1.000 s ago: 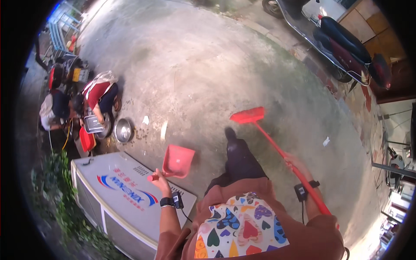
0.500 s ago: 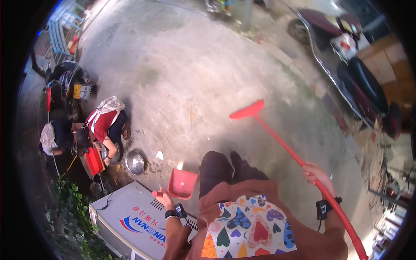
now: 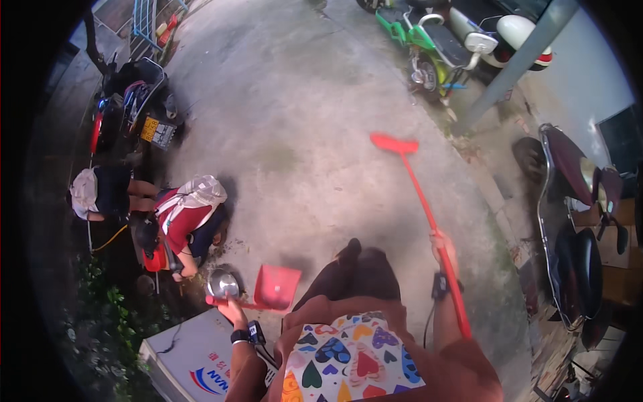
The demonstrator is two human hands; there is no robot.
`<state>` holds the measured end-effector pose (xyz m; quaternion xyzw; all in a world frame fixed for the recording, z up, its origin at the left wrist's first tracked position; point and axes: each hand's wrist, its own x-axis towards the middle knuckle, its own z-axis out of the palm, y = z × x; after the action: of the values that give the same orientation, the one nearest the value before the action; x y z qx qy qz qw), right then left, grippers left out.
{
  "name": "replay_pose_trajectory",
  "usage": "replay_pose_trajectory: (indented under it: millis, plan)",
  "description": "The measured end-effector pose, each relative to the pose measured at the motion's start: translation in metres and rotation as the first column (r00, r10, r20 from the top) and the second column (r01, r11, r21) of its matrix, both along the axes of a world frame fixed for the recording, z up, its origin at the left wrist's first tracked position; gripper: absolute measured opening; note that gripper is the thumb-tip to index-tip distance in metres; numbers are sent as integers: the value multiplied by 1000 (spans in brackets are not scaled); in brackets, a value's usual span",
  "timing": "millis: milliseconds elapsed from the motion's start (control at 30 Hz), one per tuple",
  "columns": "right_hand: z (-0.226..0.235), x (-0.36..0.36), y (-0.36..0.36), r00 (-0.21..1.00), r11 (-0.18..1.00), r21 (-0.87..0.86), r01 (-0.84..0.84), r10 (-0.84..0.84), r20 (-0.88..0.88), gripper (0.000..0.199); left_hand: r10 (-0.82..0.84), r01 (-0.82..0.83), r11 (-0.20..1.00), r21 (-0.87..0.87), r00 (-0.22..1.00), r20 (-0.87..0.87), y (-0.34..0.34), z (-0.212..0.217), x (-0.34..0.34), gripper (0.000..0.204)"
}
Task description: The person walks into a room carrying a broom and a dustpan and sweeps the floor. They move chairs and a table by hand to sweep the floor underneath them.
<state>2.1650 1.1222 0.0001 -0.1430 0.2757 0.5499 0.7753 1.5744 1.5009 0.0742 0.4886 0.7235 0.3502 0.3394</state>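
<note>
My right hand is wrapped round the red handle of a broom. The broom head points away from me, over or on the concrete; contact cannot be made out. At my left, the fingers of my left hand grip the short handle of a red dustpan. Its tray faces up beside my leg, and a small pale spot shows in it. A shiny metal bowl lies on the ground just beyond my left hand.
A person in a red top crouches at the left, another bends behind. A white printed box-shaped unit and plants are at lower left. A motorbike, a green scooter, a post and a dark scooter flank the concrete path.
The view has turned and moved forward, with my legs in a stepping pose. The broom has swung more upright in the picture, and both hands keep their grips. The dustpan handle now overlaps the bowl.
</note>
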Motion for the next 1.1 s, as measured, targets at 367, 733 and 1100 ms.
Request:
replay_pose_trajectory:
  millis: [367, 733, 1100]
  plan:
    - [160, 95, 227, 983, 987, -129, -97, 115, 141, 19, -115, 92, 982, 164, 985, 131, 291, 30, 209, 39]
    - [241, 255, 518, 578, 476, -810, -342, 787, 218, 20, 199, -290, 945, 149, 875, 442, 579, 64, 323, 28]
    - [224, 449, 906, 809, 945, -236, -226, 316, 495, 44, 245, -352, 914, 203, 875, 418, 872, 39, 431, 30]
